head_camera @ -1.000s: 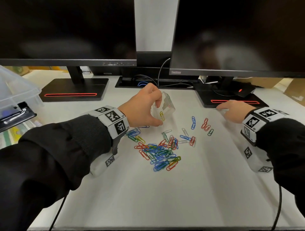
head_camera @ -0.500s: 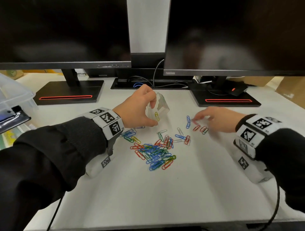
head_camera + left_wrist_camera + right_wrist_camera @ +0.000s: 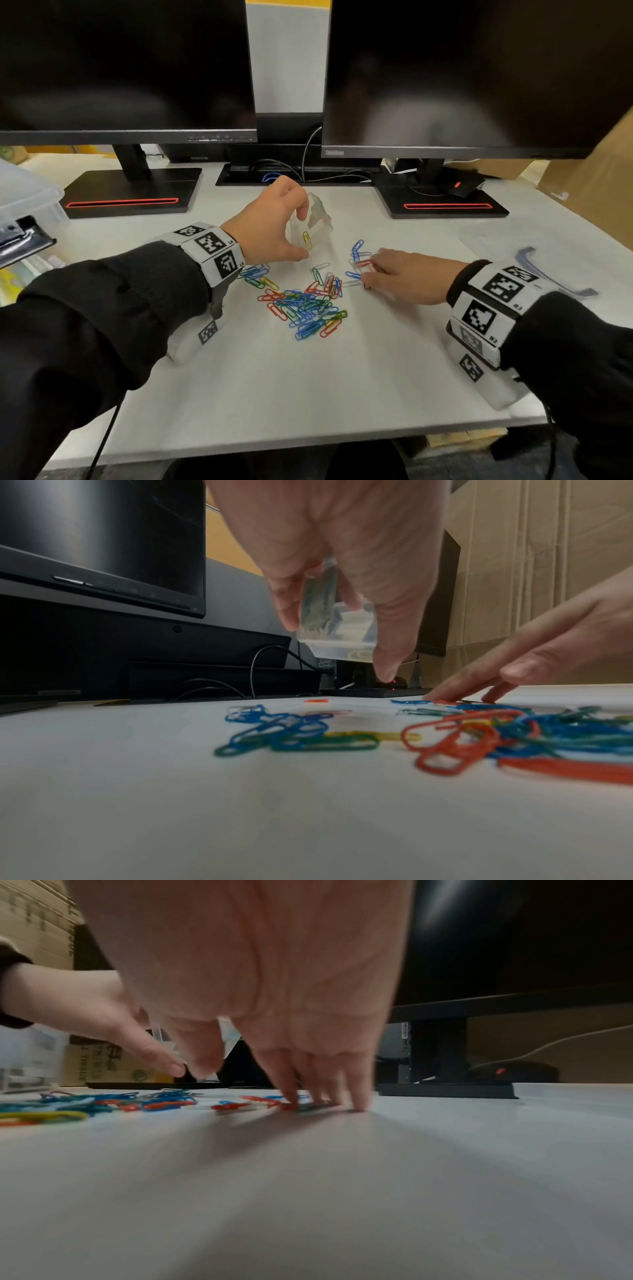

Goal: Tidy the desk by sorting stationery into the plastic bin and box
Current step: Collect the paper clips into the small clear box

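While a small clear plastic box is gripped by the left hand, thumb below and fingers curled over its top, it is held tilted just above the white desk, behind the pile of coloured paper clips. One yellow paper clip is seen inside the box. The right hand is laid low with fingers straight, and its fingertips are pressed on the desk and on a few loose clips, a red clip among them, just right of the pile. Nothing is grasped by it. A blue clip lies between box and right hand. A larger clear plastic bin is seen at the left desk edge, well apart from the clips. Two dark monitors stand behind.
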### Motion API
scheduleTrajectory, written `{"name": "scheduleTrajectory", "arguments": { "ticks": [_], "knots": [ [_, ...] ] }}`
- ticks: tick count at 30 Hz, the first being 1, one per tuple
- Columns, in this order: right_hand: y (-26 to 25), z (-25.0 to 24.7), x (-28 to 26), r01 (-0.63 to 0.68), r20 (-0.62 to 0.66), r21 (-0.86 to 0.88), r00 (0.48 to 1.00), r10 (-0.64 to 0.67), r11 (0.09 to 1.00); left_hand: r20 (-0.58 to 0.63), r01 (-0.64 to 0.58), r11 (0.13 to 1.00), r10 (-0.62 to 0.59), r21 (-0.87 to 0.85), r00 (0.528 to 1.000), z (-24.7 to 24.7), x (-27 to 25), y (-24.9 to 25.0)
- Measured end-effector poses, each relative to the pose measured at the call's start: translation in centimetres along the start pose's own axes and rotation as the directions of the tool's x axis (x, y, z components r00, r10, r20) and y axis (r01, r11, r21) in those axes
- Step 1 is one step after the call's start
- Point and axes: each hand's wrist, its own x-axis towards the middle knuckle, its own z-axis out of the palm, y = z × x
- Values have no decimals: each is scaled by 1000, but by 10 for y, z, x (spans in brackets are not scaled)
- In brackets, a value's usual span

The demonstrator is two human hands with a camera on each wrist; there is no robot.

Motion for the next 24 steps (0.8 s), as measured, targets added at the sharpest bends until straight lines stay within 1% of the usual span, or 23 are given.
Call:
{"name": "scheduleTrajectory", "arguments": {
  "ticks": [1,3,6,8,10,12,13,15,17,19,22,24],
  "knots": [
    [-3,-1,-1,39,-8,9,999,-39,999,-1,8,1000,-8,3,1000,0,0,-1],
    [-4,-5,-1,72,-63,24,996,-71,997,-10,30,1000,-29,10,1000,0,1,-3],
    [3,-12,7,107,-219,81,972,-87,991,-11,29,999,-29,22,1000,0,1,-4],
    [6,-17,16,127,-373,140,925,-66,982,31,-16,998,14,61,999,0,1,-3],
    [5,-21,22,153,-510,199,860,-31,968,70,-73,992,66,99,995,0,2,-2],
    [1,-24,25,207,-582,256,813,-20,944,88,-114,987,105,110,991,0,2,-1],
    [-3,-24,25,243,-599,289,800,-23,926,91,-130,986,120,107,989,-1,2,0],
    [-9,-24,26,312,-606,337,794,-50,888,86,-161,982,153,94,984,-1,2,1],
    [-15,-23,29,367,-587,369,805,-92,854,59,-191,980,188,63,980,0,2,4],
    [-20,-23,31,383,-566,400,818,-104,833,10,-209,978,209,25,978,0,2,7],
    [-22,-24,34,387,-575,482,816,-49,786,-72,-226,974,226,6,971,-2,3,9],
    [-20,-25,35,361,-565,532,825,4,766,-138,-241,971,240,8,961,-2,3,9]
  ]
}}
